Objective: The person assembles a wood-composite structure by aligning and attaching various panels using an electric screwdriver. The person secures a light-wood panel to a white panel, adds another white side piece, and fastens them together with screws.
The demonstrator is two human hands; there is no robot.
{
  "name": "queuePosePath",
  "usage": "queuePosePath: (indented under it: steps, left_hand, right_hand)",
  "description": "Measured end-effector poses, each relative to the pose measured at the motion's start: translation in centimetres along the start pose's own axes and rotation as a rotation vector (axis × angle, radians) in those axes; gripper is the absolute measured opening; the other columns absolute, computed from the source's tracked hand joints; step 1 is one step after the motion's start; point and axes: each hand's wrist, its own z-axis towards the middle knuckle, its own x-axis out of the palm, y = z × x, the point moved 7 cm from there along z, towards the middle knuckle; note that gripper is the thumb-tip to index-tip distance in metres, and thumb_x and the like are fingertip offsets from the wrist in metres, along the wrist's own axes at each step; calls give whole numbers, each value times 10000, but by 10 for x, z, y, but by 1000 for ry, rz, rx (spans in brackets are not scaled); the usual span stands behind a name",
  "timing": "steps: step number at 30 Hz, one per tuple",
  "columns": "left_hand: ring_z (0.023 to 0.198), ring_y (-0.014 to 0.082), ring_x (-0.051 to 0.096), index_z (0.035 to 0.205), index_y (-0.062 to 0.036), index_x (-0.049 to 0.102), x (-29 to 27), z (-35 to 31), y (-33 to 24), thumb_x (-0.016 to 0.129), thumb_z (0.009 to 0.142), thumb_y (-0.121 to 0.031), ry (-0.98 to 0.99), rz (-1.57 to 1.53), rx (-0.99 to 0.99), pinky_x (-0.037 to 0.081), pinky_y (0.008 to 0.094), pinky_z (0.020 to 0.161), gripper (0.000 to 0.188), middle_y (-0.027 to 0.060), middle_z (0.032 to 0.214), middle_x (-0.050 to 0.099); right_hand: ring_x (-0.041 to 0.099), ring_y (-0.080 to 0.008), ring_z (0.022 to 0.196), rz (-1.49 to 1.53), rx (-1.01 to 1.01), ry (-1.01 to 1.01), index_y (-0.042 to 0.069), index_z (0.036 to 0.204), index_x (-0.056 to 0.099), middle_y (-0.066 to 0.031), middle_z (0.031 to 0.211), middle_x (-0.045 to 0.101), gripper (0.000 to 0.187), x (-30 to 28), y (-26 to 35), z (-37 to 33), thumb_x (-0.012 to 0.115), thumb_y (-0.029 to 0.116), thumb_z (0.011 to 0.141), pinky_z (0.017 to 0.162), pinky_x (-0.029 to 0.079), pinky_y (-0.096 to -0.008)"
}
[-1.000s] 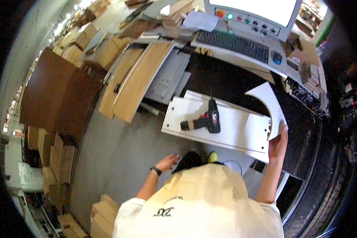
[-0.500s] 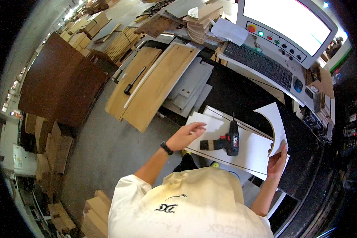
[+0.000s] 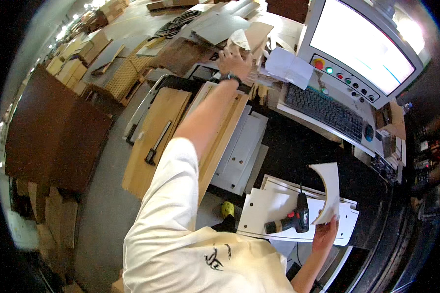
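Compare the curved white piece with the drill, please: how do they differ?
The right hand holds the curved piece; the drill lies on a white board. The curved piece looks white; the drill, mostly black. The curved piece is crescent-like, the drill pistol-shaped. Both are nearer the right hand.

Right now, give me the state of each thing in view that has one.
Left hand: at the stacked boards; grip unclear
Right hand: gripping the curved white piece
Cordless drill: lying on its side on white panels
Monitor: lit
Green button: lit
Caliper-like tool: lying on wooden board
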Motion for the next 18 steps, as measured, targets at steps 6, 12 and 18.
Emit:
queuePosePath:
  steps: [6, 12, 18]
  left_hand:
    - [1493, 367, 295, 1594, -208, 288, 56, 78, -4, 464, 861, -790, 397, 119, -250, 243, 533, 1214, 952, 184, 1607, 334]
    - [1455, 363, 363, 1496, -183, 441, 55, 101, -4, 687, 863, -520, 289, 175, -225, 242, 510, 1224, 758, 185, 1450, 543]
    - [1165, 331, 647, 1379, -48, 549, -35, 31, -13, 672, 899, -496, 32, -387, 426, 492, 530, 1013, 668, 193, 1290, 651]
  right_hand:
    - [678, -303, 1073, 41, -28, -200, 111, 1407, 476, -133, 1238, 645, 472, -28, -16, -36, 627, 312, 1008, 829, 589, -413]
    - [653, -303, 1128, 79, -78, -207, 104, 1419, 474, -136, 1281, 633, 485, -22, -7, -41, 633, 296, 1002, 883, 554, -429]
    - [661, -297, 1111, 121, -99, -126, 37, 1398, 491, -162, 1271, 628, 450, -5, 21, -3, 603, 257, 1022, 857, 575, -420]
